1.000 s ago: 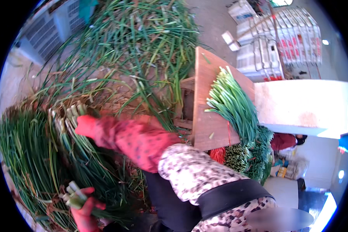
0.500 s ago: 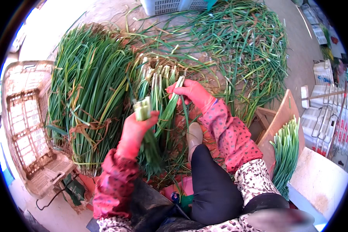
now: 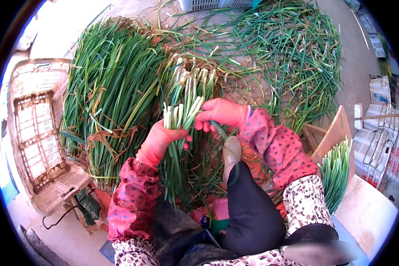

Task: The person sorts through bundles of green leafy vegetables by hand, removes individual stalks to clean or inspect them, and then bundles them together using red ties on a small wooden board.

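My left hand, in a pink-orange glove, is closed round a small bunch of garlic chives, pale cut ends up and green leaves hanging down. Close beside it, my gloved right hand pinches a few pale stalks at the bunch's right edge. A long green leaf trails below the right fingers. Just beyond both hands lies a row of chives with whitish ends. To the left stands a thick heap of uncut-looking chives with dry brown leaves among them.
Loose trimmings cover the floor at far right. A dirty plastic crate stands at left, and a blue-grey crate at the top edge. Near my right arm, a neat chive bundle rests against a wooden board, beside a white block.
My right hand has come down and in toward the left, bringing its stalks against the left hand's bunch. The left hand has turned the bunch more upright. The whole view has shifted slightly.
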Demonstrator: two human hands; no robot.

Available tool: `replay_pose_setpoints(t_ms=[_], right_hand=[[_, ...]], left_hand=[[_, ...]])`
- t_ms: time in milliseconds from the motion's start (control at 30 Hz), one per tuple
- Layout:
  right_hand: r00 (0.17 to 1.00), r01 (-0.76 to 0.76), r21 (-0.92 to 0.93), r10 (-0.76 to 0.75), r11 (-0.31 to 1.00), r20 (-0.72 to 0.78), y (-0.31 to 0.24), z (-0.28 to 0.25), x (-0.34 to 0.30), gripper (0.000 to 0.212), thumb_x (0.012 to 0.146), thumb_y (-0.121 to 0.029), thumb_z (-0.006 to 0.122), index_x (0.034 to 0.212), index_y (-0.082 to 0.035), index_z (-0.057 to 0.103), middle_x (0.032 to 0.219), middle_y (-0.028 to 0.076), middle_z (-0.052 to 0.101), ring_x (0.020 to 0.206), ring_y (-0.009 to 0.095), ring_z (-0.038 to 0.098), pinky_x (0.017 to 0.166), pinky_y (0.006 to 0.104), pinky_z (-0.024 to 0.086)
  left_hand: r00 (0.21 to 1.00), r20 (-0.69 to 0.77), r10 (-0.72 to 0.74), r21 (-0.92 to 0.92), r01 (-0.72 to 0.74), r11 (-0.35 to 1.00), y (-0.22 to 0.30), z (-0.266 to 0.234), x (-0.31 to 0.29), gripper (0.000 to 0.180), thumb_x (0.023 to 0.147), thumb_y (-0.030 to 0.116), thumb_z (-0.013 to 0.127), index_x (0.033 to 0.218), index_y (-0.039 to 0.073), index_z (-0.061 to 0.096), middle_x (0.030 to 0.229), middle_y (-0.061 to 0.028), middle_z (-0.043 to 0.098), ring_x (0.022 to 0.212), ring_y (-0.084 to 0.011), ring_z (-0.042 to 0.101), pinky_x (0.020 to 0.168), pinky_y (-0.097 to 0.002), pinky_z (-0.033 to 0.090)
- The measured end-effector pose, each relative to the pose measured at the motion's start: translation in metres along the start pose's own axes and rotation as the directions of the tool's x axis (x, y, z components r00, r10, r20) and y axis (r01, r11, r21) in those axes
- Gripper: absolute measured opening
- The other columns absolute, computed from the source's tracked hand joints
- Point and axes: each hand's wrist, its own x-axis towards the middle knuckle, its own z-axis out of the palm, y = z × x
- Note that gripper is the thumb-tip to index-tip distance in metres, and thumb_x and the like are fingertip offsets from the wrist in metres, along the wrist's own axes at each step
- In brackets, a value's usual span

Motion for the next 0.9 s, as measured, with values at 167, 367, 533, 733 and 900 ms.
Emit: replay_pose_setpoints(t_ms=[167, 367, 533, 733, 900], right_hand=[[0.901, 0.211, 0.158, -0.130, 0.965, -0.414, 0.005, -0.082, -0.041, 0.024, 0.093, -0.023, 0.050, 0.092, -0.004, 0.064, 0.069, 0.003, 0.060, 0.052, 0.010, 0.055, 0.046, 0.0246, 0.045], [0.815, -0.005, -0.335, -0.190, 0.942, -0.547, -0.007, -0.091, -0.048, 0.034, 0.088, -0.027, 0.060, 0.117, -0.009, 0.058, 0.103, 0.006, 0.065, 0.081, 0.014, 0.063, 0.068, 0.0273, 0.050], [0.914, 0.280, -0.012, -0.271, 0.960, -0.304, -0.040, 0.020, -0.002, 0.035, 0.081, -0.018, 0.069, 0.115, -0.011, 0.061, 0.099, 0.004, 0.064, 0.075, 0.011, 0.061, 0.064, 0.0252, 0.050], [0.851, 0.305, -0.155, -0.342, 0.939, -0.398, -0.021, 0.041, 0.043, 0.015, 0.085, -0.015, 0.065, 0.098, -0.008, 0.065, 0.073, -0.001, 0.060, 0.061, 0.007, 0.056, 0.054, 0.0236, 0.048], [0.903, 0.372, 0.198, -0.303, 0.907, -0.305, -0.019, 0.032, 0.031, 0.059, 0.081, -0.028, 0.072, 0.131, -0.009, 0.047, 0.102, 0.006, 0.057, 0.070, 0.012, 0.059, 0.057, 0.0246, 0.051]], left_hand=[[0.998, 0.054, -0.018, -0.054, 0.021, 0.998, -0.006, -0.023, -0.021, 0.026, 0.077, 0.004, 0.063, 0.101, 0.000, 0.056, 0.084, -0.0146, 0.066, 0.063, -0.0220, 0.063, 0.057, -0.0316, 0.053], [0.988, 0.153, 0.007, -0.217, 0.027, 0.976, -0.021, -0.033, -0.016, 0.036, 0.079, 0.011, 0.062, 0.113, 0.000, 0.054, 0.098, -0.0187, 0.067, 0.067, -0.0243, 0.067, 0.054, -0.0292, 0.053], [0.985, 0.143, -0.099, -0.221, 0.130, 0.967, -0.020, -0.016, -0.005, 0.039, 0.077, 0.013, 0.065, 0.113, 0.002, 0.054, 0.101, -0.0188, 0.066, 0.081, -0.0298, 0.068, 0.066, -0.0339, 0.057], [0.999, 0.046, 0.022, -0.292, -0.008, 0.956, -0.017, -0.011, 0.016, 0.031, 0.085, 0.009, 0.061, 0.113, -0.002, 0.055, 0.100, -0.0158, 0.066, 0.087, -0.0276, 0.067, 0.076, -0.0374, 0.056], [0.990, -0.063, 0.125, -0.325, -0.138, 0.936, 0.000, -0.010, 0.016, 0.025, 0.084, 0.009, 0.061, 0.107, -0.001, 0.058, 0.089, -0.0104, 0.066, 0.076, -0.0222, 0.066, 0.071, -0.0335, 0.055]])
